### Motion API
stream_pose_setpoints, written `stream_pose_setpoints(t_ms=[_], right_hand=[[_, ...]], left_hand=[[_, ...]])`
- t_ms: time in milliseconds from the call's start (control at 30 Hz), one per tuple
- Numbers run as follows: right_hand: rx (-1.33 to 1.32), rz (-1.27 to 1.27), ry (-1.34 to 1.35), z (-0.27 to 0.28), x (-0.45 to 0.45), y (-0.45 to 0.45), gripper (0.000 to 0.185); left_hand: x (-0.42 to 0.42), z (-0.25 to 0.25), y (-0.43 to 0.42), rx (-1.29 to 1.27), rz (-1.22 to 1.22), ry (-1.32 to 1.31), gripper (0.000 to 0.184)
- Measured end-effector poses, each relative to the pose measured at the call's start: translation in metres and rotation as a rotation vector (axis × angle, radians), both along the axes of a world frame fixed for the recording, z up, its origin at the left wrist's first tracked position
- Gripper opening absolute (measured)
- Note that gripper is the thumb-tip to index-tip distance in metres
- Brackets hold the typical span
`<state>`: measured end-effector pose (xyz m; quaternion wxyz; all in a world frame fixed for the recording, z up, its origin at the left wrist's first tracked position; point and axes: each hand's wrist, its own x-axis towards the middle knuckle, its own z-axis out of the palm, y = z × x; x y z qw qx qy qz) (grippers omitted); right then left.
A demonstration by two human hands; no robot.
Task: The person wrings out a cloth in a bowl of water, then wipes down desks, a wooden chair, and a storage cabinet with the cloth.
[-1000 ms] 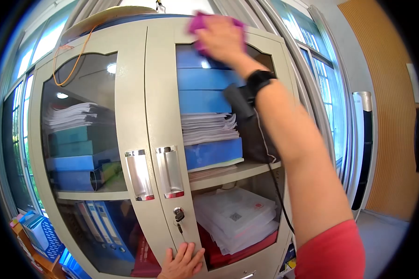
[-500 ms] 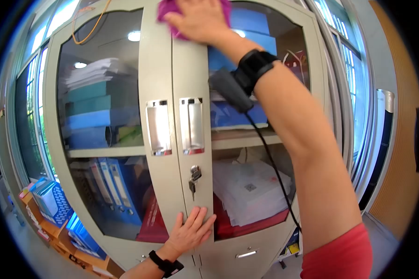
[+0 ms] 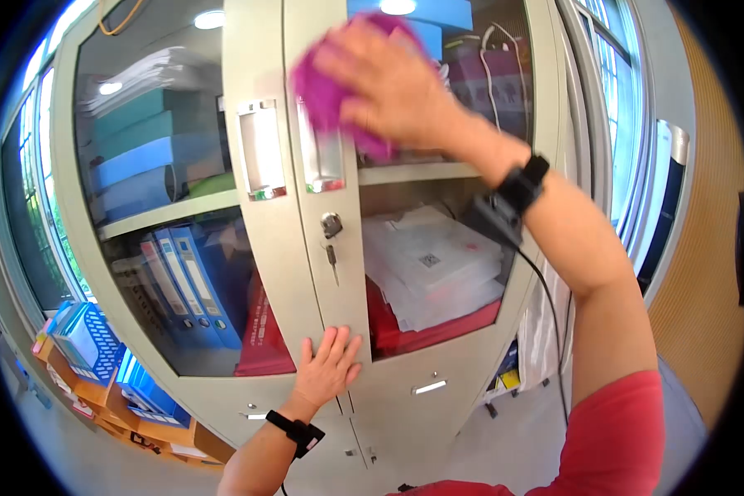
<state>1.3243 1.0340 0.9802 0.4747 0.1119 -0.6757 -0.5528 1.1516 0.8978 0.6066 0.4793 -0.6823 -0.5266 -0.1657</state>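
My right hand (image 3: 397, 87) presses a purple cloth (image 3: 322, 87) against the right door of a cream metal cabinet (image 3: 260, 240), over the top of that door's silver handle (image 3: 324, 161). The hand is slightly blurred. Below the right handle, a key (image 3: 332, 256) hangs from the lock (image 3: 331, 223). My left hand (image 3: 329, 364) lies with fingers spread on the door frame under the lock, holding nothing. Behind the glass are blue binders (image 3: 198, 289), stacked papers and plastic sleeves (image 3: 430, 256) on a red item.
At the lower left stands a wooden shelf (image 3: 112, 401) with blue baskets (image 3: 91, 343). Curtains (image 3: 583, 124) and windows flank the cabinet. A black cable (image 3: 550, 306) hangs from the device on my right wrist.
My right hand and the cloth have moved from the cabinet's top edge down to the right door's handle. My left hand stays on the door frame. The view has shifted downward.
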Motion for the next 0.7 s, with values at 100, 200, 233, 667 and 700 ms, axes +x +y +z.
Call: stream_pose_setpoints(t_ms=[100,200,233,667,700], right_hand=[[-0.311,0.107,0.378,0.046,0.007,0.017,0.03],[-0.089,-0.098,0.366,0.007,0.007,0.016,0.018],[-0.167,-0.22,0.401,-0.02,-0.004,0.018,0.025],[-0.643,-0.175,0.902,-0.127,0.125,0.09,0.041],[-0.659,-0.145,0.926,-0.134,0.109,0.081,0.041]], left_hand=[[0.004,-0.006,0.006,0.078,0.017,-0.051,0.056],[0.003,-0.012,0.01,0.111,0.022,-0.056,0.056],[0.003,-0.013,0.012,0.129,0.02,-0.044,0.056],[-0.001,-0.014,0.014,0.099,0.018,0.03,0.061],[-0.001,-0.014,0.013,0.087,0.013,0.027,0.063]])
